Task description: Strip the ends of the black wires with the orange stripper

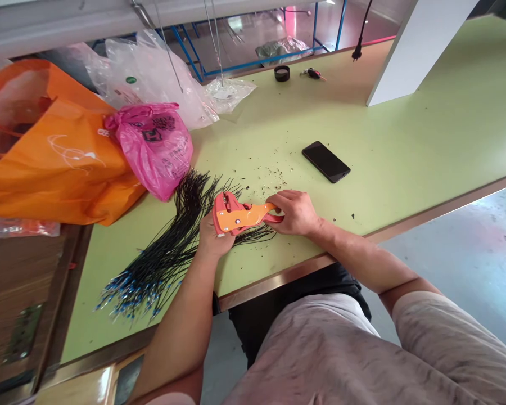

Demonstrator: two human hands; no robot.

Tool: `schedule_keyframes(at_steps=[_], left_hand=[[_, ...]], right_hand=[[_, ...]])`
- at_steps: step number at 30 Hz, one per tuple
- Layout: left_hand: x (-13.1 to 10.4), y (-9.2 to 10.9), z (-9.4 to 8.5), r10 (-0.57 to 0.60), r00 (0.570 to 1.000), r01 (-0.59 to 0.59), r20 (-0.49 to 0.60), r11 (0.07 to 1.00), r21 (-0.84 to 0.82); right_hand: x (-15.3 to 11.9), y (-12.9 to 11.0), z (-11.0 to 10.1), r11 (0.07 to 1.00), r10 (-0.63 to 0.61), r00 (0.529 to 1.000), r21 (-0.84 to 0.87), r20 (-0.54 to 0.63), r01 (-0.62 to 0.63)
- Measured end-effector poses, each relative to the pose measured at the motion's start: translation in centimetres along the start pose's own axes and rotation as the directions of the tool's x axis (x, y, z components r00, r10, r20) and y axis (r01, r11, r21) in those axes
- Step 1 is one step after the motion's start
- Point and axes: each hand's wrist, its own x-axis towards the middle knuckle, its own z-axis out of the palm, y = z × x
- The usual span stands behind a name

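My right hand (296,212) is closed around the handles of an orange and red wire stripper (248,216), which lies level just above the table's front part. At the stripper's jaws is my left hand (215,237), closed, its fingers mostly covered by the red head; what it grips there is hidden. A thick bundle of black wires (168,242) with blue tips spreads over the table to the left of my left hand. More black wires (257,234) lie under the stripper, between my two hands.
Small dark scraps (274,174) are scattered on the green table (405,146) beyond the stripper. A phone (326,161) lies to the right. An orange bag (67,152), a pink plastic bag (156,146) and clear bags (152,79) crowd the left. Farther back are a black ring (282,73) and keys (314,73).
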Motion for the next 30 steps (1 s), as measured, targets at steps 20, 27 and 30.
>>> schedule_keyframes(at_steps=[20,27,30], left_hand=[[0.04,0.28,-0.52,0.349,0.93,-0.362,0.118,0.81,0.461],[0.02,-0.29,-0.84,0.306,0.948,-0.312,0.089,0.83,0.462],[-0.03,-0.28,-1.01,0.265,0.96,-0.274,0.084,0.844,0.461]], right_hand=[[0.29,-0.27,-0.01,0.994,0.014,0.997,0.109,-0.079,-0.006],[0.3,-0.41,-0.08,0.996,0.029,0.999,0.091,-0.031,-0.026],[0.25,-0.36,-0.03,0.996,0.018,0.999,0.088,-0.035,-0.015]])
